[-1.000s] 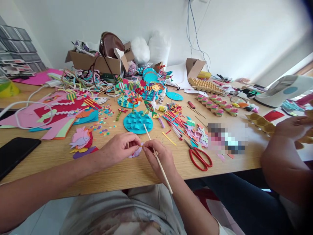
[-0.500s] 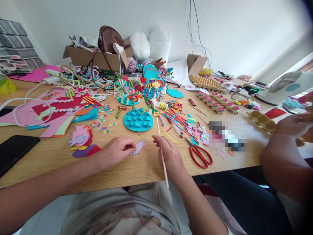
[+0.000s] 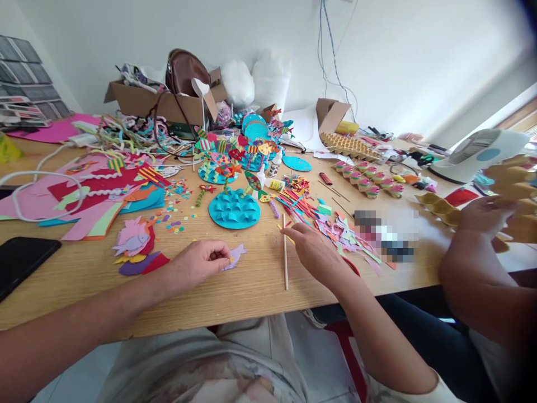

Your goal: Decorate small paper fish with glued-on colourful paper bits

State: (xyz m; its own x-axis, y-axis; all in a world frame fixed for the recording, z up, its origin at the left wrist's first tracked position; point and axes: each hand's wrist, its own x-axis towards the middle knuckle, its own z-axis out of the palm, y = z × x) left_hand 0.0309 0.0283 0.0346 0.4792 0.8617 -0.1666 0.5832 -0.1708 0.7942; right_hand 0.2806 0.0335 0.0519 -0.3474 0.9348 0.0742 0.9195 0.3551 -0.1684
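A small purple paper fish [image 3: 237, 256] lies flat on the table, its left end under the curled fingertips of my left hand [image 3: 205, 261]. To the right a thin wooden stick [image 3: 286, 257] rests on the wood, pointing away from me. Beyond the stick's right side, my right hand [image 3: 312, 248] reaches forward with its fingertips at a yellow paper strip [image 3: 286, 234]; whether they grip it is too small to tell. Red-handled scissors [image 3: 351, 266] are mostly hidden behind my right hand. A blue scalloped paper disc [image 3: 234, 209] stands ahead of my hands.
Cut paper fish [image 3: 134, 238] are piled left. A black phone [image 3: 25, 263] lies at the far left. Paper strips [image 3: 344, 232] are scattered right. Glue bottles [image 3: 275, 165] stand behind the disc. At the right, another person's hand [image 3: 486, 215] holds an egg carton [image 3: 518, 190].
My right hand has let go of the wooden stick, which now lies on the table, and has moved right to the yellow strip. My left hand stays at the purple fish.
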